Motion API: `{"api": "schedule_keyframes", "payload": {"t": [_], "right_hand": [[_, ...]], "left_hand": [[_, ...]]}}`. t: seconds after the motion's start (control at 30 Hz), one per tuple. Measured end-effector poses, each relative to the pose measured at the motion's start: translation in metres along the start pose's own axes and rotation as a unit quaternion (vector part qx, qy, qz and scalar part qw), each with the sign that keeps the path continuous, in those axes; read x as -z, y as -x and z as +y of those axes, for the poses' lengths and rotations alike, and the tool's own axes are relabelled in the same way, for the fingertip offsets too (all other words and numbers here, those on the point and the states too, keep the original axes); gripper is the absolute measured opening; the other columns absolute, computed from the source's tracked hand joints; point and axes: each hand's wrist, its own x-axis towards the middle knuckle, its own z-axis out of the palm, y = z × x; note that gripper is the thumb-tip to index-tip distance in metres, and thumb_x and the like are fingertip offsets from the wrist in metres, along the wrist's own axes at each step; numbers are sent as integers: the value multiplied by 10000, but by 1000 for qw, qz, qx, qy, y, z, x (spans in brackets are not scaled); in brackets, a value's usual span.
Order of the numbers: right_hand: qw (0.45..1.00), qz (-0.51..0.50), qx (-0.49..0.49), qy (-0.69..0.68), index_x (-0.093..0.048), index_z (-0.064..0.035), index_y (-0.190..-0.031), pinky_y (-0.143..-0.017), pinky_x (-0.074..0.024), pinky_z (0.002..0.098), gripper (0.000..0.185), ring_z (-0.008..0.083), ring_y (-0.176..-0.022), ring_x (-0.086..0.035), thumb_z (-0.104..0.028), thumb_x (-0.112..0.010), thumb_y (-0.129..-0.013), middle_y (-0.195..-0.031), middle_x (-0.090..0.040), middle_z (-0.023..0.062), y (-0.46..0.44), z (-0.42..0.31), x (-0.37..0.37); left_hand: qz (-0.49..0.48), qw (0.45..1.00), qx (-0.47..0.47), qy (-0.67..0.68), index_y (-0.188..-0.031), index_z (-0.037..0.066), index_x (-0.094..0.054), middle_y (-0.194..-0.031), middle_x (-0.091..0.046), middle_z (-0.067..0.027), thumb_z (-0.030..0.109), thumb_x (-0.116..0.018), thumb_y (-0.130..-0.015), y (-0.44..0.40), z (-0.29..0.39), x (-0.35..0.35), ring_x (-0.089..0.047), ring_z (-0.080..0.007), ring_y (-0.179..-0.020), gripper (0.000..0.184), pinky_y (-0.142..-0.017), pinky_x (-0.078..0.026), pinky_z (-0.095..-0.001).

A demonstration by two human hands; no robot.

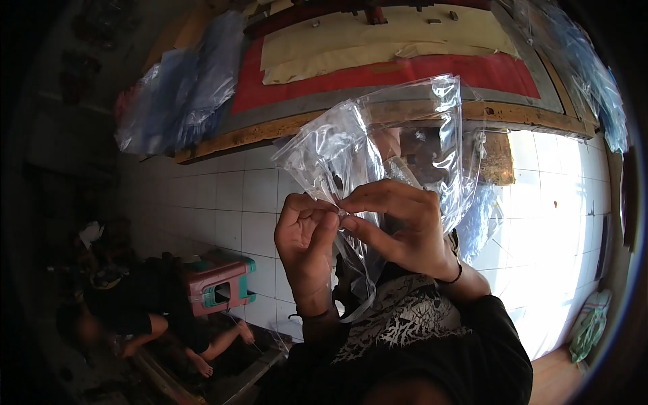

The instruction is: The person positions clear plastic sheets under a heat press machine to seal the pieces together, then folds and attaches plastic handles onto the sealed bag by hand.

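Observation:
A clear plastic sheet or bag (pixel 445 128) hangs spread out in front of me, its folds catching the light. My left hand (pixel 307 233) pinches a gathered part of it between thumb and fingertips. Meeting it there, my right hand (pixel 398 219) closes thumb and forefinger on the same spot. The fingertips of both hands nearly touch. Whether a small piece sits between them is too fine to make out. Part of the plastic drapes down below the hands, against my dark printed shirt.
Beyond the hands stands a wood-edged table (pixel 526 115) with red and tan sheets on it. Bundles of plastic (pixel 182 88) lie over its left end. At lower left, another person (pixel 135 304) is near a pink and green stool (pixel 219 287). A green bag (pixel 590 327) rests at right.

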Motion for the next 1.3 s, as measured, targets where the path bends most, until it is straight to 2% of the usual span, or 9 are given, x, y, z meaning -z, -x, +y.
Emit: {"api": "schedule_keyframes", "payload": {"t": [0.37, 0.47, 0.83, 0.87, 0.93, 1.03, 1.13, 1.23, 1.3], "right_hand": [[996, 16, 51, 75, -730, -30, -948, -700, -577, 316, 204, 218, -861, -714, -24, -790, -753, -942, -730, 88, 0, 2, 3], [997, 16, 49, 58, -702, 0, -974, -747, -569, 322, 211, 241, -874, -702, 4, -760, -771, -952, -714, 104, 3, 4, 5], [997, 35, 45, 56, -678, 1, -1020, -756, -564, 324, 265, 243, -875, -698, -7, -770, -772, -963, -702, 110, 4, 15, 5], [996, 34, 50, 59, -675, -1, -1033, -757, -564, 323, 283, 241, -871, -698, -16, -776, -770, -967, -699, 109, 4, 16, 6], [999, 18, 32, 32, -654, -5, -1087, -761, -563, 324, 360, 235, -904, -686, -45, -797, -759, -1036, -680, 120, 3, 12, 13], [999, 24, 14, 25, -609, -6, -1180, -768, -558, 322, 451, 223, -965, -661, -83, -796, -778, -1146, -636, 138, -4, 7, 18], [998, 38, -48, 13, -566, 9, -1251, -783, -554, 323, 463, 220, -1020, -636, -95, -744, -836, -1207, -599, 165, -4, 6, 20], [986, 47, -129, -95, -539, 31, -1287, -794, -556, 310, 394, 207, -1009, -636, -87, -636, -923, -1203, -600, 165, -1, 15, 28], [959, 50, -205, -192, -536, 40, -1286, -796, -559, 304, 360, 198, -1000, -638, -86, -600, -954, -1207, -601, 155, 0, 13, 33]], "left_hand": [[16, 997, -34, -67, -1020, -40, -587, -957, -649, -101, -39, -668, -871, 1, 0, -7, -630, -139, -916, 169, -858, -488, -262], [-1, 994, -49, -95, -1005, -55, -608, -949, -657, -106, -64, -678, -857, -1, 2, -8, -642, -149, -909, 163, -861, -503, -273], [-10, 987, -63, -146, -1043, -75, -644, -947, -680, -108, -114, -689, -833, -8, 2, -14, -668, -154, -921, 218, -856, -528, -261], [-11, 986, -57, -157, -1049, -78, -645, -965, -684, -122, -78, -681, -855, -8, 2, -15, -669, -164, -941, 197, -867, -527, -273], [-13, 983, -47, -178, -1062, -84, -647, -999, -690, -151, -5, -666, -900, -7, 3, -16, -670, -184, -979, 182, -889, -525, -298], [-90, 977, -73, -180, -1202, -88, -594, -1170, -660, -218, 165, -534, -1005, -13, 0, -7, -621, -242, -1139, 327, -1017, -453, -367], [-158, 979, -32, -122, -1341, -84, -488, -1328, -575, -245, 264, -378, -1048, -18, 2, -19, -521, -284, -1286, 468, -1127, -324, -406], [-202, 968, -14, -150, -1408, -76, -404, -1392, -521, -246, 244, -314, -1053, -19, 1, -23, -460, -299, -1346, 486, -1168, -243, -405], [-178, 968, -56, -167, -1312, -75, -505, -1338, -568, -236, 92, -442, -1000, -18, -2, -25, -485, -296, -1326, 360, -1128, -329, -412]]}}
